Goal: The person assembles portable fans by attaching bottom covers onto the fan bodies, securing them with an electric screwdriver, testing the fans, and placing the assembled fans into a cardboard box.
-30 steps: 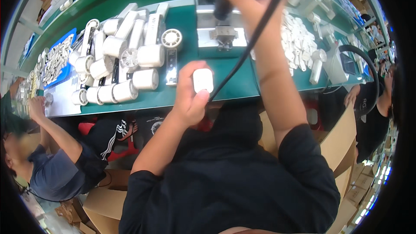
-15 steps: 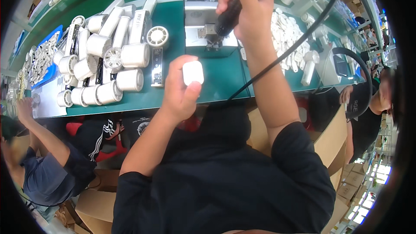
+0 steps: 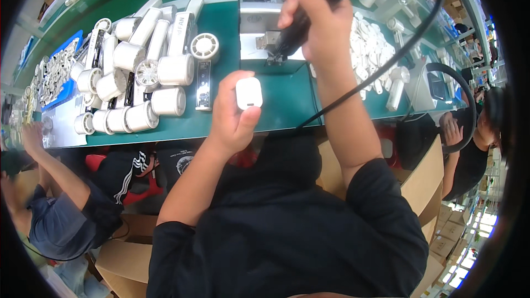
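A smooth green counter [image 3: 284,92] bears heaped white drum-headed plastic bodies [image 3: 130,55], a boxy metal unit [image 3: 253,24], a black cylindrical tool [image 3: 293,33] that the right hand [image 3: 329,28] wraps, its cable [image 3: 380,73] crossing the forearm, and, above, a round-cornered white piece [image 3: 248,92], thumb-pinched by the left hand [image 3: 229,118].

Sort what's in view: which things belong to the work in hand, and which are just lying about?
Likely in the work:
- white piece, in the left hand
- black tool, in the right hand
- metal fixture, by the tool's tip

Apparently lying about:
- white fans (untouched; possibly related)
- blue tray
- cardboard box
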{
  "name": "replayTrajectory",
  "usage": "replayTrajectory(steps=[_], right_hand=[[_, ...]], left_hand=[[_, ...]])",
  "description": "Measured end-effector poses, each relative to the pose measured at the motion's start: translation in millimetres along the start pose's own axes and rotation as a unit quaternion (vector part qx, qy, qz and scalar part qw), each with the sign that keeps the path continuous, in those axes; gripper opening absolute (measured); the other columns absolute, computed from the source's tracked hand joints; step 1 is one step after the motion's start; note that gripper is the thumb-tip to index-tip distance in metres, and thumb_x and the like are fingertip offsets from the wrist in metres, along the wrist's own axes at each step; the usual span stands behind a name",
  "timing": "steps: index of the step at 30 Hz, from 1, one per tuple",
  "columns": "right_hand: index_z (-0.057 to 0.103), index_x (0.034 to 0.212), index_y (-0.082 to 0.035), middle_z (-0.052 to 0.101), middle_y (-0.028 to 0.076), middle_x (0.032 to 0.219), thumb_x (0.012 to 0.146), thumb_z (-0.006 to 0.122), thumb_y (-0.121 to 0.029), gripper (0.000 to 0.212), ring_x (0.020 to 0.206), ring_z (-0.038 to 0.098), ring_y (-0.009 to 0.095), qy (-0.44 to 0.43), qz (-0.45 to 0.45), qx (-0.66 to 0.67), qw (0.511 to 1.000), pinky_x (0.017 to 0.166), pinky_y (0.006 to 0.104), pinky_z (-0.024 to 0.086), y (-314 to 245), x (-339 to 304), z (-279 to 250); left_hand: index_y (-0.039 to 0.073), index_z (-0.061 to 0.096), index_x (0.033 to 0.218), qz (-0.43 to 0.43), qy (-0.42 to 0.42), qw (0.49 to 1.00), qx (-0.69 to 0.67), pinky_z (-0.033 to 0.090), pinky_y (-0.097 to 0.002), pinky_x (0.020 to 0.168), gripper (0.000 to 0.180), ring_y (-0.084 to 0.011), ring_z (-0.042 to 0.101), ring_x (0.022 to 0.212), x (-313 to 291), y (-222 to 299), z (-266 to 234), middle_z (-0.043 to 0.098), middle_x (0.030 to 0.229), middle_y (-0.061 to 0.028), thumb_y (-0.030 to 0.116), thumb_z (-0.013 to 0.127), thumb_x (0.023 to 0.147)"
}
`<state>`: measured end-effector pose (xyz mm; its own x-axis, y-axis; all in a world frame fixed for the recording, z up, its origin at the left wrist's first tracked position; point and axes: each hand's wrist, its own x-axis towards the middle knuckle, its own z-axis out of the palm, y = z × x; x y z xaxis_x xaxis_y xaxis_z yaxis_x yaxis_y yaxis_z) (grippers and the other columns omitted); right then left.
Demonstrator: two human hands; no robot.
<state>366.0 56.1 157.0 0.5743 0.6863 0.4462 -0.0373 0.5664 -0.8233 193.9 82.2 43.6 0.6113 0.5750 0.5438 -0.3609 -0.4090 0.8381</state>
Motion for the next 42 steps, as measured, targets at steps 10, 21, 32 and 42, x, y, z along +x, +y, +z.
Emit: replayTrajectory(steps=[10,21,32,42], right_hand=[[0.049,0.107,-0.001,0.056,0.007,0.066,0.085,0.061,-0.010,0.026,0.052,0.055,0.015,0.030,-0.007,-0.017,0.999,0.050,0.0251,0.046,-12.5,-4.0,-7.6],[0.049,0.103,-0.001,0.057,0.006,0.068,0.084,0.063,-0.010,0.025,0.053,0.056,0.014,0.002,0.014,-0.017,1.000,0.050,0.0264,0.047,8.2,1.5,-5.2],[0.043,0.110,-0.003,0.052,0.007,0.061,0.086,0.058,-0.043,0.050,0.049,0.053,0.018,0.054,0.025,0.260,0.964,0.048,0.0328,0.047,-78.1,-35.0,62.8],[0.040,0.112,0.000,0.051,0.009,0.062,0.085,0.060,-0.044,0.055,0.048,0.052,0.020,-0.043,-0.032,0.038,0.998,0.049,0.0347,0.046,-69.4,-29.0,50.2]], left_hand=[[0.002,0.038,0.122,0.013,0.012,1.000,0.023,0.045,-0.0302,0.073,0.062,-0.0172,0.051,0.082,-0.9,-3.6,0.1,0.051,0.094,-0.0109,0.054,0.048,0.089],[0.001,0.039,0.122,-0.005,0.004,1.000,0.006,0.044,-0.0296,0.073,0.063,-0.0167,0.051,0.081,2.0,4.2,4.3,0.052,0.093,-0.0105,0.055,0.047,0.089],[0.000,0.047,0.117,-0.043,-0.028,0.998,0.048,0.045,-0.0369,0.079,0.052,-0.0357,0.057,0.090,3.7,10.4,8.6,0.056,0.105,-0.0195,0.039,0.059,0.083],[0.002,0.047,0.117,-0.038,-0.026,0.997,0.069,0.045,-0.0375,0.079,0.049,-0.0353,0.056,0.091,9.8,17.4,10.0,0.056,0.104,-0.0178,0.031,0.062,0.080]])
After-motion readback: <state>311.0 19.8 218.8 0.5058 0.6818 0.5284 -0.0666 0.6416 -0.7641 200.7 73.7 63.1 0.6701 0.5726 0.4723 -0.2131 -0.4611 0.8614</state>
